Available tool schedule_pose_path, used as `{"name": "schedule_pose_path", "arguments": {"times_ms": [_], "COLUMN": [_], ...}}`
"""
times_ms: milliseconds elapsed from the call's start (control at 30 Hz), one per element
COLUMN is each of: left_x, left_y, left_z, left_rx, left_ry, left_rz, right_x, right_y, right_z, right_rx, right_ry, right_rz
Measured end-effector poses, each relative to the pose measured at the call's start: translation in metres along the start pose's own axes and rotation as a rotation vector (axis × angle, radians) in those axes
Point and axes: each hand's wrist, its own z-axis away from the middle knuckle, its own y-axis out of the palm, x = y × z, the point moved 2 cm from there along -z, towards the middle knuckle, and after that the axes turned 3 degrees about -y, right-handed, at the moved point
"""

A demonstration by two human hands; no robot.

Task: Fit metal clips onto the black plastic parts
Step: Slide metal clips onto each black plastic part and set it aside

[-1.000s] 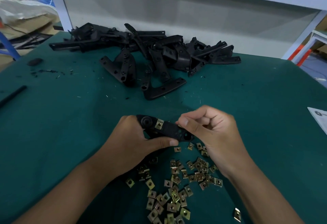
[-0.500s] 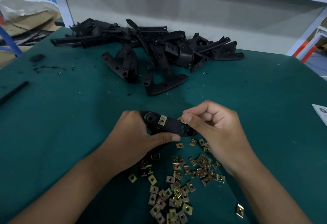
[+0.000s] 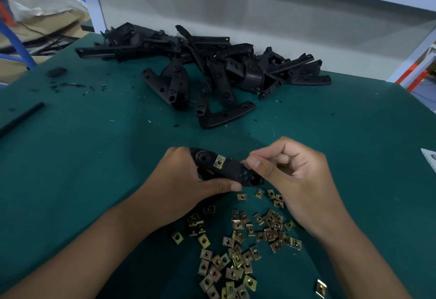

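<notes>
Little has shifted since the earlier pictures: both hands sit at the same spot above the loose clips, and the right hand's thumb and forefinger have stayed at the right end of the black part, where a second clip seems to be going on.

The left hand (image 3: 188, 185) grips the black part (image 3: 232, 170) from its left end, thumb laid along the near edge, holding it just off the green surface (image 3: 94, 157). One fitted clip (image 3: 219, 161) already sits astride the part near its round boss. The right hand (image 3: 290, 176) has its fingers curled in, thumb tip and forefinger pressed together at the part's far right edge; a sliver of brass shows there, so it is probably pinching a clip, though most of it is hidden.

Risks from here, as I judge them. The clip is small and springy: pushed on at an angle, it could twist, jam short of the hole, or flick out of the pinch into the pile of clips (image 3: 238, 251) below. The left hand holds only one end, so a hard push at the other end may lever the part round in the grip. A clip seated off its hole would leave the threaded opening out of line. More unfitted black parts (image 3: 212, 74) wait in a heap at the back of the surface.
</notes>
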Motion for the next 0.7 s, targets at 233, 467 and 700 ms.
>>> {"name": "schedule_pose_path", "arguments": {"times_ms": [233, 467, 700], "left_x": [0.001, 0.000, -0.009], "left_y": [-0.004, -0.009, -0.014], "left_z": [0.000, 0.005, 0.008], "left_rx": [0.030, -0.124, -0.275], "left_ry": [0.023, 0.343, 0.678], "left_rz": [-0.010, -0.199, -0.417], "right_x": [-0.001, 0.007, 0.006], "right_y": [0.002, -0.010, -0.007], "right_z": [0.001, 0.001, 0.003], "right_rx": [0.030, 0.196, 0.157], "right_ry": [-0.015, -0.103, -0.257], "right_rz": [0.028, -0.036, 0.035]}}
